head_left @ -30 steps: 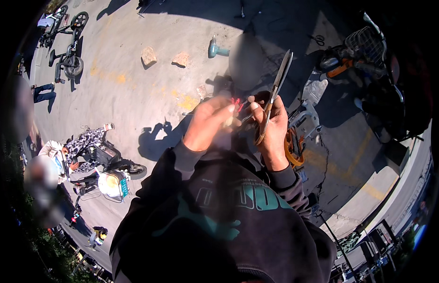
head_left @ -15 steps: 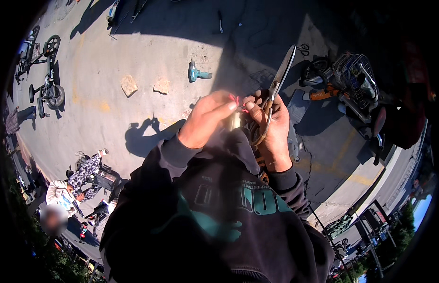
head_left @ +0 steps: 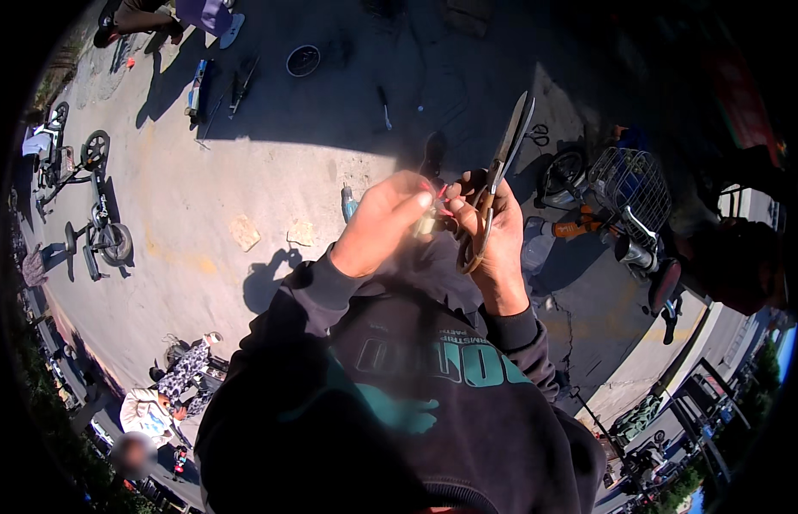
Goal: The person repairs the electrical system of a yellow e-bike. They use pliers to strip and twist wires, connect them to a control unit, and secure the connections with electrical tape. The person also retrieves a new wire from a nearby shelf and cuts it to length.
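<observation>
Red strands (head_left: 443, 192) just left of my scissors (head_left: 506, 147).
My left hand (head_left: 380, 221) pinches the strands; right hand (head_left: 498, 233) grips the scissors, touching strands too. Teal drill (head_left: 349, 206) farther left of the scissors.

A smooth, glossy metal finish is shown by the scissors (head_left: 504, 152). Matt cloth is seen in the sweatshirt (head_left: 502, 433), while rough, matt surfaces are presented by the stone blocks (head_left: 245, 232) and the pavement (head_left: 180, 201).
</observation>
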Action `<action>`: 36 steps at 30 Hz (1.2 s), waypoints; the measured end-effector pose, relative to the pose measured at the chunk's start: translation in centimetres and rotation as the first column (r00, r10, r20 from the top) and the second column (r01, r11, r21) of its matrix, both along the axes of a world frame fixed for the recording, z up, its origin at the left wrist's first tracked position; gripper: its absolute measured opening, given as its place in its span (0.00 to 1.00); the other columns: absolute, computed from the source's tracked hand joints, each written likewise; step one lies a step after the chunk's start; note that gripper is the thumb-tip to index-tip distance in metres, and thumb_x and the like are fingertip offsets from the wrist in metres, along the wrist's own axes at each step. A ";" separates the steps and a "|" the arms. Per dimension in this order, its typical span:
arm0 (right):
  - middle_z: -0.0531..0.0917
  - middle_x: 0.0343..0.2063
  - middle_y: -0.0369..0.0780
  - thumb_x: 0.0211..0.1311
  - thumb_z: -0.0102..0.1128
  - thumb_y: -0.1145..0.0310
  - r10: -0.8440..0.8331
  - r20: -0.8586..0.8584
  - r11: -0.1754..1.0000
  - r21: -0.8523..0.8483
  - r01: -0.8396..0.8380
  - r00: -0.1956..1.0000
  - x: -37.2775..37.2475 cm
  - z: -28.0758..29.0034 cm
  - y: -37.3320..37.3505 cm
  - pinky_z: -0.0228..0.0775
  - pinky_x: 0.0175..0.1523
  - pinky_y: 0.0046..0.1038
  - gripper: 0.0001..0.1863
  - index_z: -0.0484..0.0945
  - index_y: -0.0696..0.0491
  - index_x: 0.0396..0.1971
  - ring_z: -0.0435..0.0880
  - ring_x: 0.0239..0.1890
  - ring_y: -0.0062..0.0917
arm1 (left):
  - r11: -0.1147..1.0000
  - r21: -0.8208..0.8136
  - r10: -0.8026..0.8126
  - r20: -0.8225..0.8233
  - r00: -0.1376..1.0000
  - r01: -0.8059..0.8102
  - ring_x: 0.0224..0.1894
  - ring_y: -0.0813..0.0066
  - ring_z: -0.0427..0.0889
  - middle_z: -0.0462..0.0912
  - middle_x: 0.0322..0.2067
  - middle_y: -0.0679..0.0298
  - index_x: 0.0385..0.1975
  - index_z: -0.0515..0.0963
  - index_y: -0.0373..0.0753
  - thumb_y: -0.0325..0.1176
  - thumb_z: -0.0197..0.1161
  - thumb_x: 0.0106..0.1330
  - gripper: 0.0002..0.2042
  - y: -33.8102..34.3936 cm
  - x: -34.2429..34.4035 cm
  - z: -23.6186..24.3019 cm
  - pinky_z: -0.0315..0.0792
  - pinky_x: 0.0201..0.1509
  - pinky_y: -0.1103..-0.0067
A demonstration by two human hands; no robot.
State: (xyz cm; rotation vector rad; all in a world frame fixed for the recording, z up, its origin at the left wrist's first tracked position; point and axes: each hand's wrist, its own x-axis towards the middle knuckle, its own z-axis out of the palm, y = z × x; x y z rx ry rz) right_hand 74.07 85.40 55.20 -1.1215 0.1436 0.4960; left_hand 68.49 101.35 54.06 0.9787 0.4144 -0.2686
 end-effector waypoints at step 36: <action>0.85 0.37 0.53 0.63 0.66 0.64 0.438 0.090 0.592 -0.777 -0.212 0.894 74.3 6.3 10.9 0.78 0.45 0.41 0.20 0.77 0.61 0.50 0.87 0.39 0.46 | 0.758 0.618 -0.462 0.286 0.840 0.207 0.36 0.71 0.87 0.86 0.35 0.57 0.46 0.71 0.31 0.30 0.59 0.72 0.10 13.3 75.6 4.7 0.79 0.40 0.75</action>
